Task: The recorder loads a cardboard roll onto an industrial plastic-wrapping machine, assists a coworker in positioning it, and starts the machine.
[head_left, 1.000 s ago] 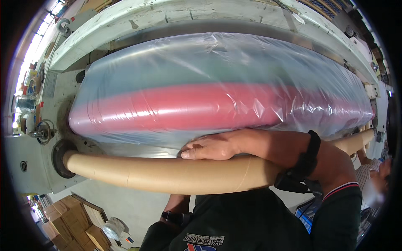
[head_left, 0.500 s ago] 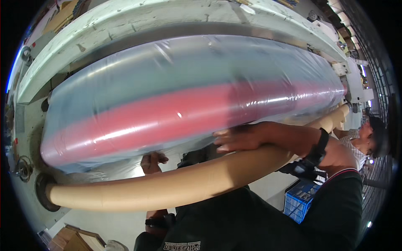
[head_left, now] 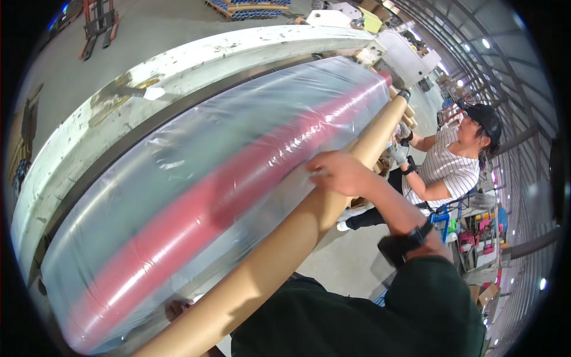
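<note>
One hand, your left hand (head_left: 177, 309), peeks out past the near part of the long brown tube (head_left: 262, 273). Most of it is hidden, and less shows than a moment ago, so I cannot tell how open it is or if it holds anything. Farther up, your right hand (head_left: 344, 172) lies over the tube, fingers bent and half open, tips near the clear plastic (head_left: 178, 160). They are blurry, so I cannot tell if they pinch it. Your view has swung right, and the tube now slants away from you; I think your work has turned toward that far end. Past the tube, the big red roll (head_left: 238, 191) lies under the clear plastic, like a sweet in its wrapper. Behind runs a white beam (head_left: 202, 58). Near the tube's far end stands a co-worker (head_left: 446, 157) wearing gloves. Farther off is a cardboard box (head_left: 489, 294); I cannot see inside.
</note>
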Tool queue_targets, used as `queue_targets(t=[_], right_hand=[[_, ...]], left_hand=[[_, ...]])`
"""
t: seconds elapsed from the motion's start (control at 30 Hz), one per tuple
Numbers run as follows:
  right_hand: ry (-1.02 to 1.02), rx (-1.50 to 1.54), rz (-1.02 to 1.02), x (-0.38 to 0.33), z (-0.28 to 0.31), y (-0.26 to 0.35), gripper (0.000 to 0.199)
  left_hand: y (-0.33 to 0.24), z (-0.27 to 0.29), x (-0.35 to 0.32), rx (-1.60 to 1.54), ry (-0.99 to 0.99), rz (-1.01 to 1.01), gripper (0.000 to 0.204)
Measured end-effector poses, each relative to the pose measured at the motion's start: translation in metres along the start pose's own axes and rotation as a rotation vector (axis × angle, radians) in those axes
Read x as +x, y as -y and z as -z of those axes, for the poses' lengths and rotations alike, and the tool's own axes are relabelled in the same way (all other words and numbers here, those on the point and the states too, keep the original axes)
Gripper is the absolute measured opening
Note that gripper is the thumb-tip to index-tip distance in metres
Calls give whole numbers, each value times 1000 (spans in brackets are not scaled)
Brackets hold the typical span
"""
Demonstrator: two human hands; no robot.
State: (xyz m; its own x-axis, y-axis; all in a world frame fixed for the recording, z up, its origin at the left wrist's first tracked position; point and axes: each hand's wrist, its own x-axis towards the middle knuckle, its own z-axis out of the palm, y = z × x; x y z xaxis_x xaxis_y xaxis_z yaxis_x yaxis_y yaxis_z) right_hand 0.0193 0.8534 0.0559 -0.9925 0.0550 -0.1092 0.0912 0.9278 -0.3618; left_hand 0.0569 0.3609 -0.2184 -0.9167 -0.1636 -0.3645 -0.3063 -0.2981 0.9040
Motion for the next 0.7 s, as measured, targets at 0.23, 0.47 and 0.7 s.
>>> queue_targets(t=[0.23,0.47,0.7], right_hand=[[-953,1064,-876,-115,-104,-104,21],[-702,1818,-324,-67,-180,-127,44],[-724,1705,-473,-102,-182,-120,17]], left_hand=[[-9,-18,-20,17,-108,-80,26],[-9,-27,-44,-31,-195,-161,26],[19,20,-37,-98,-144,-186,24]])
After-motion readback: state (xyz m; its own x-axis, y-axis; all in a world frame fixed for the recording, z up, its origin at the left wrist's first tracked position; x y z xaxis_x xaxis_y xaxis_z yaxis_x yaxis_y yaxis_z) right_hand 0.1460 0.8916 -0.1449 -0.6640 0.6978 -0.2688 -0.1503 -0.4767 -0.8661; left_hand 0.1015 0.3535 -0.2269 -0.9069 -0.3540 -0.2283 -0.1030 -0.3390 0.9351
